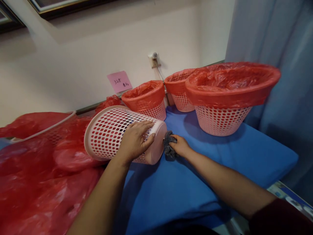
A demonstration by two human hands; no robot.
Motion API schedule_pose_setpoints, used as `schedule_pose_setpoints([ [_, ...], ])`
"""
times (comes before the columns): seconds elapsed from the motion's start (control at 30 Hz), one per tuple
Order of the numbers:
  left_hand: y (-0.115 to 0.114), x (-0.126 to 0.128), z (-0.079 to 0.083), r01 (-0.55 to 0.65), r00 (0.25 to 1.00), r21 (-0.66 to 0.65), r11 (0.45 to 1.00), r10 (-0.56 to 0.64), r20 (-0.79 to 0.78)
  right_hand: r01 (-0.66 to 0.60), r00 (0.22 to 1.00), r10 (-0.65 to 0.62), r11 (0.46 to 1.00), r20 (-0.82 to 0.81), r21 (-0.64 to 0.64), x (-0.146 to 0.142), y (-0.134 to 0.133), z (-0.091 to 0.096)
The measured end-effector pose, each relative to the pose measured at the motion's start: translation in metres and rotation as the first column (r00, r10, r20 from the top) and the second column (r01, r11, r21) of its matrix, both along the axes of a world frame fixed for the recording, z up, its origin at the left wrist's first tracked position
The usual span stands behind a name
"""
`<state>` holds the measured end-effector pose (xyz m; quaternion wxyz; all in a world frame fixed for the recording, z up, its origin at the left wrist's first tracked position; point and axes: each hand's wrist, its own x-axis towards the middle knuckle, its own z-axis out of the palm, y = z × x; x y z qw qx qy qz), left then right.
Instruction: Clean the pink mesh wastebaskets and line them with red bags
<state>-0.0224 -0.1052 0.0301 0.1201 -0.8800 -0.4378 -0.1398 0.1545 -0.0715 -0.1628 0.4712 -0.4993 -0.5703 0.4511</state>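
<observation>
A pale pink plastic basket [107,130] with round holes lies tipped on its side, its base facing right. My left hand [135,140] rests flat on its side near the base, fingers stretched and thumb apart. In my right hand [180,145] a dark grey cloth [169,145] is gripped, pressed against or right beside the basket's base. Several upright baskets stand behind and to the right, each lined with a red plastic bag, among them a large one [222,117] at the right.
Red plastic bags [44,176] heap up at the left, around another basket. Blue cloth [195,182] covers the table. On the wall are a pink note [119,81] and a socket with a plug [154,61]. A blue curtain [276,39] hangs at the right.
</observation>
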Motion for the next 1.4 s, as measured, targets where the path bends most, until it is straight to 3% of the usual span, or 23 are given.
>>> schedule_pose_setpoints([
  [0.13, -0.001, 0.0, 0.0, -0.001, 1.0, -0.021, 1.0, 0.001, 0.009, -0.014, 0.997, 0.008, 0.996, -0.071, -0.089, 0.003, -0.009, 0.008],
  [0.27, -0.002, 0.0, 0.0, 0.01, 1.0, -0.007, 1.0, -0.009, 0.02, -0.085, 0.986, 0.076, 0.995, -0.149, -0.053, -0.001, -0.026, 0.023],
  [0.37, -0.002, 0.0, -0.001, 0.019, 1.0, 0.006, 1.0, -0.019, 0.025, -0.02, 0.984, 0.04, 0.993, -0.174, 0.119, -0.003, -0.041, 0.032],
  [0.47, -0.001, 0.0, -0.001, 0.027, 0.999, 0.012, 1.0, -0.027, 0.018, -0.031, 0.988, 0.091, 0.909, -0.123, 0.417, 0.0, -0.052, 0.034],
  [0.53, 0.0, -0.001, -0.002, 0.031, 0.999, 0.014, 0.999, -0.031, 0.012, -0.113, 0.99, 0.141, 0.872, -0.024, 0.476, 0.002, -0.055, 0.031],
  [0.63, 0.001, 0.0, -0.001, 0.027, 1.0, 0.012, 1.0, -0.027, 0.006, -0.157, 0.986, 0.129, 0.935, 0.107, 0.319, -0.001, -0.049, 0.019],
  [0.77, 0.002, 0.0, -0.001, 0.012, 1.0, 0.019, 1.0, -0.012, 0.007, -0.065, 0.991, 0.045, 0.984, 0.122, 0.163, -0.009, -0.035, 0.006],
  [0.87, 0.001, 0.0, -0.001, 0.012, 1.0, 0.016, 1.0, -0.012, 0.011, -0.041, 0.996, 0.025, 0.982, 0.085, 0.186, -0.01, -0.03, 0.007],
  [1.03, 0.001, 0.0, -0.001, 0.025, 1.0, 0.016, 1.0, -0.025, 0.018, 0.005, 0.998, 0.017, 0.918, -0.053, 0.396, 0.0, -0.039, 0.022],
  [1.17, 0.002, 0.0, -0.002, 0.028, 0.999, 0.025, 0.999, -0.029, 0.024, -0.198, 0.98, 0.193, 0.869, 0.057, 0.454, 0.005, -0.049, 0.027],
  [1.23, 0.002, 0.0, -0.002, 0.029, 0.999, 0.019, 0.999, -0.029, 0.027, -0.222, 0.975, 0.211, 0.906, 0.069, 0.36, 0.003, -0.05, 0.024],
  [1.3, 0.002, -0.001, -0.002, 0.031, 0.999, 0.013, 0.999, -0.032, 0.027, -0.136, 0.99, 0.14, 0.973, -0.006, 0.188, -0.001, -0.047, 0.018],
  [1.4, 0.002, -0.001, -0.002, 0.032, 0.999, 0.014, 0.999, -0.032, 0.028, -0.064, 0.99, 0.061, 0.998, -0.123, -0.018, -0.006, -0.037, 0.01],
])
